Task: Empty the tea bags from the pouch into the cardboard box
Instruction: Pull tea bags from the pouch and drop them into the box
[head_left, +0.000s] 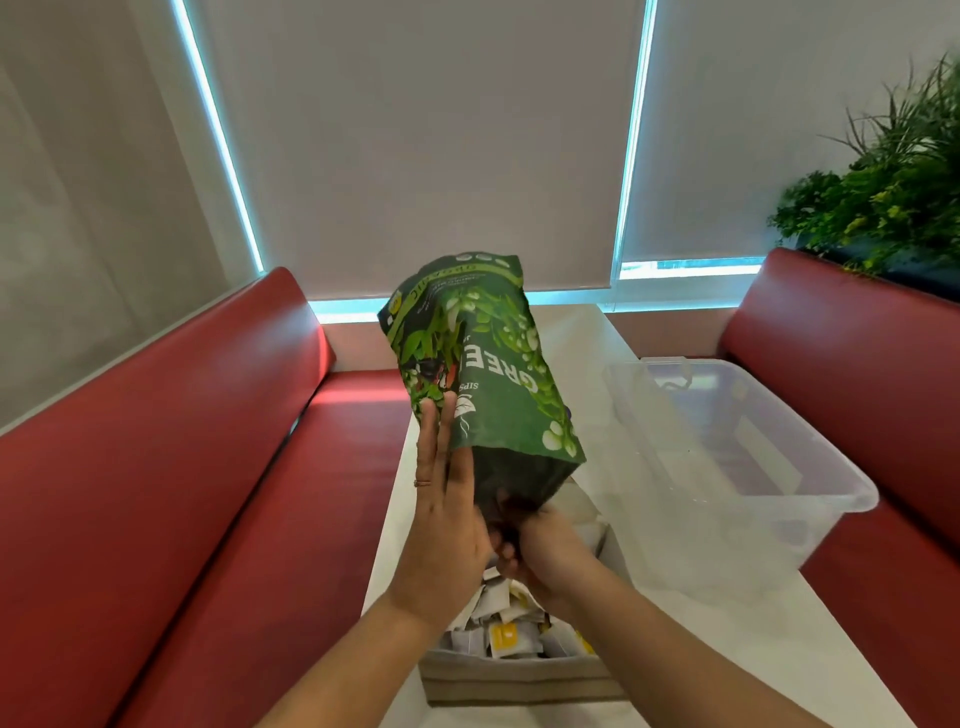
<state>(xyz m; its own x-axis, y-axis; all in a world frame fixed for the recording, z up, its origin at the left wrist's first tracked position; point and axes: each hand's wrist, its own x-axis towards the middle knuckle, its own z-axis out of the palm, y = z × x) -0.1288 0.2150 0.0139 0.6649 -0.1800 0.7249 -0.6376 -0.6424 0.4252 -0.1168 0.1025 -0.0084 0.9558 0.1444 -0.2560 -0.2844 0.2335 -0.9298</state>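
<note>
Pouch (483, 364) is inverted above the cardboard box (519, 675) on the table (753, 649). Many tea bags (506, 636) already lie inside. Left hand (447, 525) presses flat, fingers extended; right hand (545, 551) grips the mouth. Remaining contents apparently few, unconfirmed.

Booth setting: red padded benches left (171, 467) and right (852, 364) of a white surface (779, 639). Grey roller blinds (415, 130) drawn, daylight leaking at edges. Green plant (893, 192) far right.

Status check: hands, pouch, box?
Left hand flat against pouch; right hand gripping its mouth. Pouch inverted over box, tea bags inside. Nothing blocking.
</note>
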